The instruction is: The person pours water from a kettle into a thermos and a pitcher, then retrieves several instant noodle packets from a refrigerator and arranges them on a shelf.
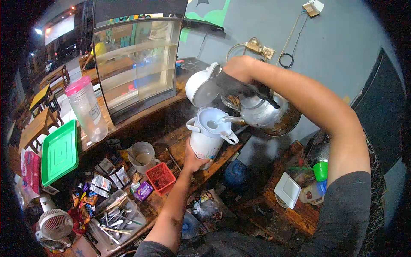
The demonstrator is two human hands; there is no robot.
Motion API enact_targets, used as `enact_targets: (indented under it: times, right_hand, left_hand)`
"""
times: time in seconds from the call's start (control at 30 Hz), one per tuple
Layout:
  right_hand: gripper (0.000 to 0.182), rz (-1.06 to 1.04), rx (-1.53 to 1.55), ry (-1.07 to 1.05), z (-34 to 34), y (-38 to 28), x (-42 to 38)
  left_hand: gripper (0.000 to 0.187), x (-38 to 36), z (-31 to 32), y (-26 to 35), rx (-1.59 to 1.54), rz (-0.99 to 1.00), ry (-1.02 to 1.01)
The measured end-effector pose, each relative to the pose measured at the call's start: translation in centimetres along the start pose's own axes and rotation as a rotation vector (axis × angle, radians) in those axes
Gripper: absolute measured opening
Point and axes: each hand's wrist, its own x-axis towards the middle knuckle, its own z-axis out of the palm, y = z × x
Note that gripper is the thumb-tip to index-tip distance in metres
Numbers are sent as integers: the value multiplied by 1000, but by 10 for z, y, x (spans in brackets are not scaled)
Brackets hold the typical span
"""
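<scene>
My left hand (195, 159) is wrapped round the lower part of a white vacuum flask (204, 144) with a printed flower pattern. A pale funnel (212, 116) sits in its mouth. My right hand (239, 68) grips the top of a big metal kettle (267, 113), with a dark cloth (239, 89) between; the handle is hidden. The kettle is tilted, its spout at the funnel, and water appears to run in. Its lower side is scorched brown. Just behind the flask is a white rounded container (200, 91) with a handle.
A red plastic basket (161, 177), a clear jug (142, 156) and a tray of spoons (117, 220) crowd the wooden counter to the left. Beyond are a glass display case (136, 68), a pink-lidded jar (87, 112) and a green tray (60, 152). A small fan (55, 222) stands lower left.
</scene>
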Motion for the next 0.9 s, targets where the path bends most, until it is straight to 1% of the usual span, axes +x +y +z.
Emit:
enact_targets:
  times: [0.07, 0.2, 0.27, 0.4, 0.47, 0.6, 0.67, 0.9]
  right_hand:
    - [31, 41, 5, 25, 2, 1, 0]
    - [31, -3, -22, 30, 3, 3, 3]
    - [31, -13, -25, 0, -1, 1, 1]
    - [31, 16, -1, 12, 0, 0, 1]
    - [32, 6, -45, 28, 6, 5, 7]
    - [33, 8, -38, 19, 3, 3, 5]
    - [33, 18, -31, -30, -5, -2, 0]
    - [34, 15, 0, 3, -2, -1, 1]
  left_hand:
    - [123, -1, -1, 4, 6, 51, 17]
    - [123, -1, -2, 5, 31, 10, 5]
    - [124, 0, -1, 3, 28, 9, 2]
    - [124, -1, -5, 18, 78, 18, 8]
    - [124, -1, -5, 20, 69, 10, -1]
    - [124, -1, -4, 19, 47, 7, -1]
    - [123, -1, -5, 19, 28, 7, -15]
    - [122, -2, 0, 3, 62, -27, 8]
